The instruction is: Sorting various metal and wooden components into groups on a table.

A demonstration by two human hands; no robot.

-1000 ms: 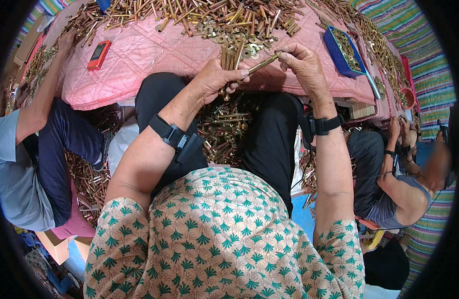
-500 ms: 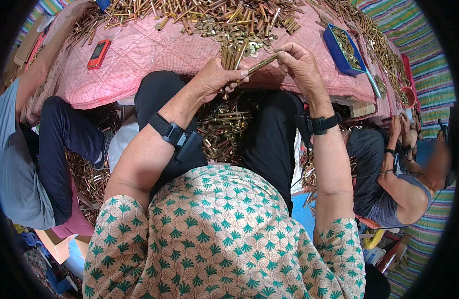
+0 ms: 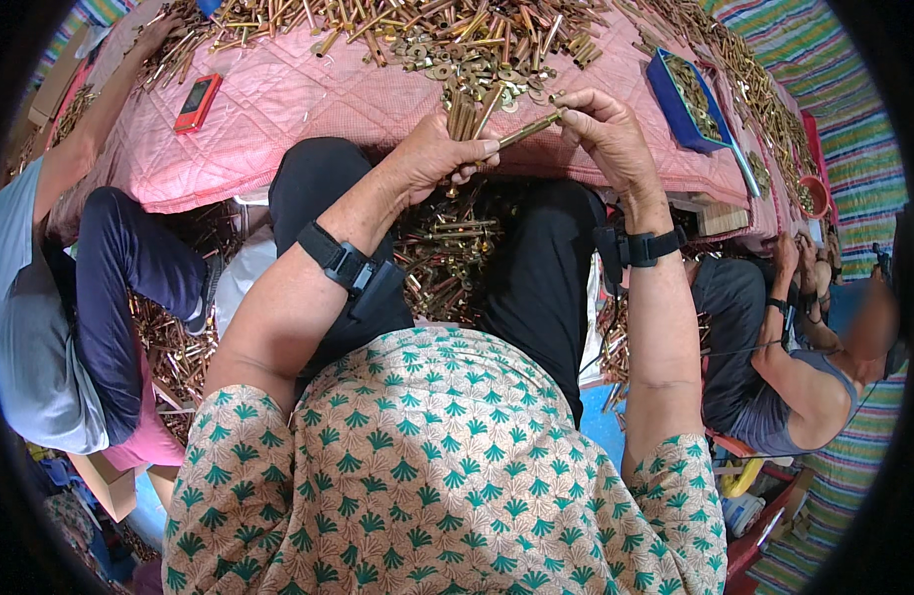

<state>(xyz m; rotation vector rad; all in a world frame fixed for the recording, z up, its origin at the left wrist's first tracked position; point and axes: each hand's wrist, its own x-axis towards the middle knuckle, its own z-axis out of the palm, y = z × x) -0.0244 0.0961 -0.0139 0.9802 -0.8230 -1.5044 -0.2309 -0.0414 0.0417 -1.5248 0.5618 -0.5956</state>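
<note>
My left hand [image 3: 429,161] is closed round a bundle of brassy anchor bolts [image 3: 464,115] that point up and away from me. Between its thumb and fingers, one more bolt [image 3: 529,130] sticks out to the right, tilted slightly upward. At that bolt's far end, the thumb and fingertips of my right hand [image 3: 615,141] are pinched together. A small piece shows at those fingertips, too small to name. Just beyond both hands, loose washers [image 3: 496,89] lie on the pink quilted cloth [image 3: 318,109].
Heaped bolts [image 3: 407,25] cover the table's far side. A blue tray [image 3: 687,99] of small metal parts stands right, a red device [image 3: 197,104] left. More bolts [image 3: 447,243] lie below, between my knees. Co-workers sit on both sides; one's arm [image 3: 95,124] reaches over the left side.
My right hand has shifted slightly right and down, and the single bolt's outer end has moved with it. My left hand stays nearly in place. The left co-worker's arm reaches to the heap.
</note>
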